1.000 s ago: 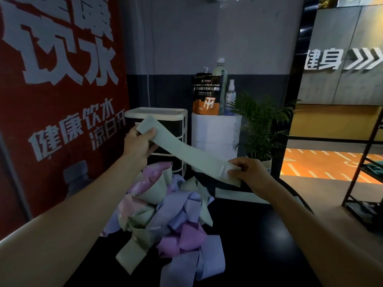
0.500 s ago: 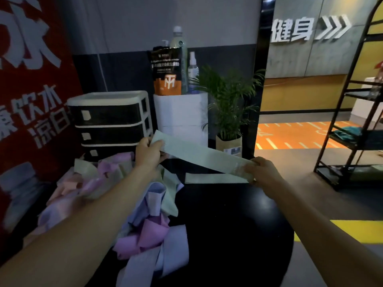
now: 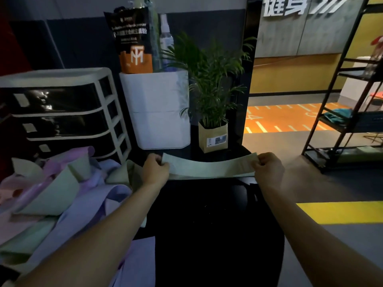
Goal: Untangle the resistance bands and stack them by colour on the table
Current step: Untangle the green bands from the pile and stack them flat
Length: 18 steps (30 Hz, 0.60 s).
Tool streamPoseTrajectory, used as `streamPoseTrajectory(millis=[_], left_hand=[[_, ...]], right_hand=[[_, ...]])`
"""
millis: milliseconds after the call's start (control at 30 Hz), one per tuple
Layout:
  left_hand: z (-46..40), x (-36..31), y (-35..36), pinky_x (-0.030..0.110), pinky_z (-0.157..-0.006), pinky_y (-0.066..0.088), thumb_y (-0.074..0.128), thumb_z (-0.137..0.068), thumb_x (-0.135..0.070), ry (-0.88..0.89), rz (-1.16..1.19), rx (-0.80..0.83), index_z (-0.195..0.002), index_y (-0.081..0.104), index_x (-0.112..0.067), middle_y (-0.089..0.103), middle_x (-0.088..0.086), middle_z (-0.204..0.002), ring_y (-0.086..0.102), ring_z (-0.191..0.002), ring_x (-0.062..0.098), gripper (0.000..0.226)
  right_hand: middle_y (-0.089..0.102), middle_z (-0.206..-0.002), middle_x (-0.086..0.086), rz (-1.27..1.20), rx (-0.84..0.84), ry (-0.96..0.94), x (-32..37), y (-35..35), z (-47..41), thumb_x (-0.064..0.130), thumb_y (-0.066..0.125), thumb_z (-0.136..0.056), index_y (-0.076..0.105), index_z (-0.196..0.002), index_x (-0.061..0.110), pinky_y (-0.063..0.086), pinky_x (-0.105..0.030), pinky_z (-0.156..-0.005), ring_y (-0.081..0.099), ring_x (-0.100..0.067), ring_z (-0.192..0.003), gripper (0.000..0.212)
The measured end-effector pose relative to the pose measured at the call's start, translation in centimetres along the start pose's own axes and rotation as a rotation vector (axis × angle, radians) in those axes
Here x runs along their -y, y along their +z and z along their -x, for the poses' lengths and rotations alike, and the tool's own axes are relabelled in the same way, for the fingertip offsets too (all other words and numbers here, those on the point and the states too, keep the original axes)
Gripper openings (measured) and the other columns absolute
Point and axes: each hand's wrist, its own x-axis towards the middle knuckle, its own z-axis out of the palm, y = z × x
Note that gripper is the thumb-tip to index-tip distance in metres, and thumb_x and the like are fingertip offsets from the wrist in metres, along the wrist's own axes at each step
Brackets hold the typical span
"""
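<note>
Band (image 3: 209,168) in pale green, stretched flat between both hands at 12 o'clock over the far rim of the black table (image 3: 207,235). Left hand (image 3: 155,170) pinches its left end; right hand (image 3: 268,169) pinches its right end. We judge the step as laying it down; a second pale edge shows just beneath it, possibly a band already lying there, though we cannot tell. Best practice: lower both ends level, align long edges, let go together. Tangled pile (image 3: 62,199) of purple, pink and green bands sits at 9 o'clock, touching the left forearm. Table rim lies close behind the band, with drawer unit (image 3: 62,112) and potted plant (image 3: 213,112) beyond. Open surface at 6 o'clock.
</note>
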Motion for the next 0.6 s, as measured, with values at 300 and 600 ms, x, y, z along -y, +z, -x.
streamPoseTrajectory(millis=[300,600], left_hand=[[-0.3,2.4,1.5,0.032,-0.074,0.042,0.059,-0.087,-0.011,0.023,-0.160,-0.012,-0.097,0.053,-0.006,0.057,0.015,-0.106,0.054,-0.089,0.028,0.013],[1.7,3.1,1.5,0.037,-0.099,0.038,0.056,-0.091,-0.011,0.090,-0.244,0.077,-0.133,0.041,-0.006,0.041,0.014,-0.134,0.046,-0.118,0.031,0.046]], right_hand=[[0.059,-0.102,-0.018,0.081,-0.061,-0.036,-2.7,2.3,-0.4,0.001,0.056,-0.084,0.064,-0.097,0.002,0.034,-0.027,-0.072,0.054,-0.034,-0.095,0.016],[0.045,-0.129,-0.012,0.214,0.123,-0.201,-2.2,2.0,0.7,0.016,0.056,-0.091,0.054,-0.127,0.014,0.030,-0.031,-0.095,0.033,-0.028,-0.118,0.037]])
